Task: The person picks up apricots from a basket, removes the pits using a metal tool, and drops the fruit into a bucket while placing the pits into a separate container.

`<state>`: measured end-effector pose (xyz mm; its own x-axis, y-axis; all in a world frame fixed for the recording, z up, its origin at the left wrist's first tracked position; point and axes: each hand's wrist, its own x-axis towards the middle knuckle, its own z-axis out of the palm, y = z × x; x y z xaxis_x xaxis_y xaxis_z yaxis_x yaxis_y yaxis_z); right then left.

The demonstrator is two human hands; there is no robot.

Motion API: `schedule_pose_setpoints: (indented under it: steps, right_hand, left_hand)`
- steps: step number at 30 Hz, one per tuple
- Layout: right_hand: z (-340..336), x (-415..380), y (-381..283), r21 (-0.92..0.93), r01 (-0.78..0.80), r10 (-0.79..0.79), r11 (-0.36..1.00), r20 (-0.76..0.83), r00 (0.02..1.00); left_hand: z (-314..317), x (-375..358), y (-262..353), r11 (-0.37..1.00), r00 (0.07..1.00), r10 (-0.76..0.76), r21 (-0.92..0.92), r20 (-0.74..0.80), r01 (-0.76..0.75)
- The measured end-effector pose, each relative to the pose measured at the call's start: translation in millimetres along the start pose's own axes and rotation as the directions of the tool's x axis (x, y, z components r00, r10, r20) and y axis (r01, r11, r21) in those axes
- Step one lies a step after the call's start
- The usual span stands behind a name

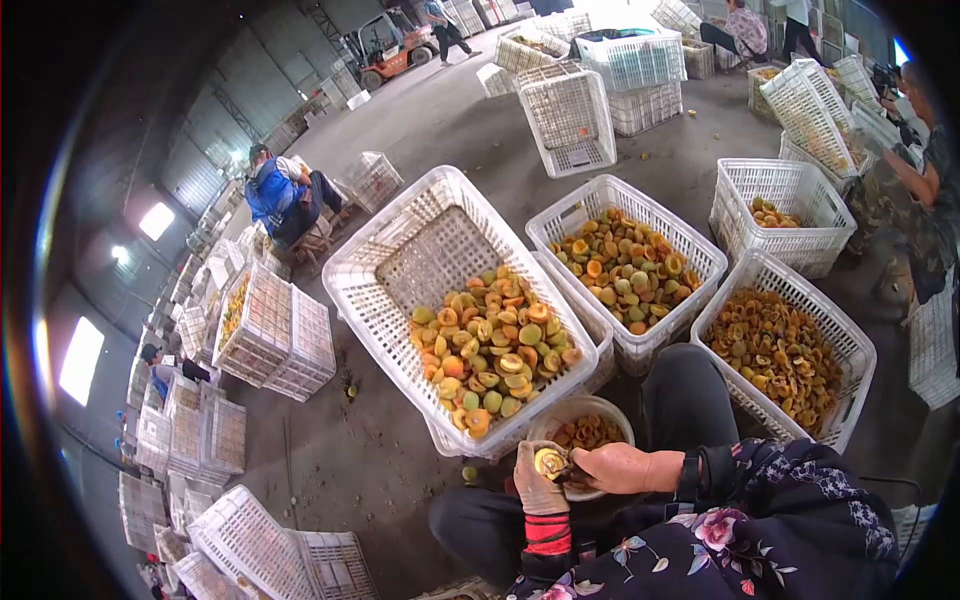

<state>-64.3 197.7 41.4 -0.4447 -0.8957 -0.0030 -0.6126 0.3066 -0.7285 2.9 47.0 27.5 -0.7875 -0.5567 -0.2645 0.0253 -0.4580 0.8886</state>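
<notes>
My left hand point(540, 488), in a pale glove with a red band at the wrist, is closed round a yellow apricot point(549, 462) whose cut face looks up. Close beside it, my right hand point(615, 468) is bare, with its fingers curled in against the fruit. Something small and dark shows at its fingertips, too small to name. Just beyond both hands stands a white bucket point(624, 421) with brown-orange pieces point(588, 432) in it. A tilted white crate point(400, 235) ahead holds many apricots point(490, 350), some cut open.
Right of it, a crate point(560, 215) holds halved apricots, and another point(858, 375) holds darker, flattened ones. Stacked crates point(275, 330) stand at left. A seated person in blue point(283, 200) and a person at right point(925, 190) work nearby. A forklift point(390, 48) is far back.
</notes>
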Motion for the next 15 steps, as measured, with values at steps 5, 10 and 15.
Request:
schedule_pose_setpoints:
  steps: [5, 10, 15]
  right_hand:
    - [-7, 10, 12, -0.211, 0.089, -0.083, 0.973, 0.04, 0.996]
    - [-6, 15, 16, -0.283, 0.134, -0.123, 0.95, 0.058, 0.991]
    - [28, 12, 14, 0.225, -0.057, 0.043, 0.973, 0.069, 0.997]
  left_hand:
    - [-5, 2, 0, 1.0, 1.0, -0.002, 0.019, -0.001, 0.002]
    - [-11, 5, 0, 0.982, 0.989, -0.139, -0.121, 0.058, 0.146]
    - [-12, 4, 2, 0.998, 0.998, -0.061, -0.015, 0.015, 0.061]
